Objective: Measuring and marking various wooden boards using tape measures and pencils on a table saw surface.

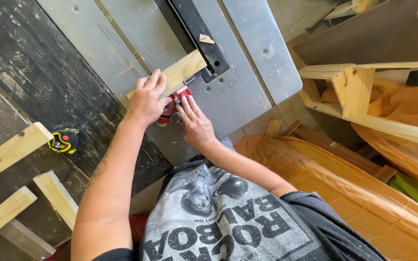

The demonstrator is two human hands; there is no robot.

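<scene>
The grey metal top of the table saw [228,92] is the landmark here. On it, just beside the black insert plate [197,36] that runs along its middle, lies a short pale wooden board [182,72], set at a slant. The left hand [147,100] lies flat on the near end of this board, with the fingers stretched and close together, pressing down and not closed around anything. The right hand [195,124] rests just beside it, toward the near edge of the saw top, with its fingers extended over a red and black round guide piece [174,108] (mostly hidden under both hands); I cannot tell if these fingers grip it or only touch it. A small chip of wood [206,38] lies on the black plate, farther from the person than the board.

To the left of the saw top, on a dark worn surface [35,82], lies a yellow and black tape measure [65,141], near several pale wooden bars [6,154]. To the right of the saw top stands a pale wooden frame [359,92] over orange cloth [325,179].
</scene>
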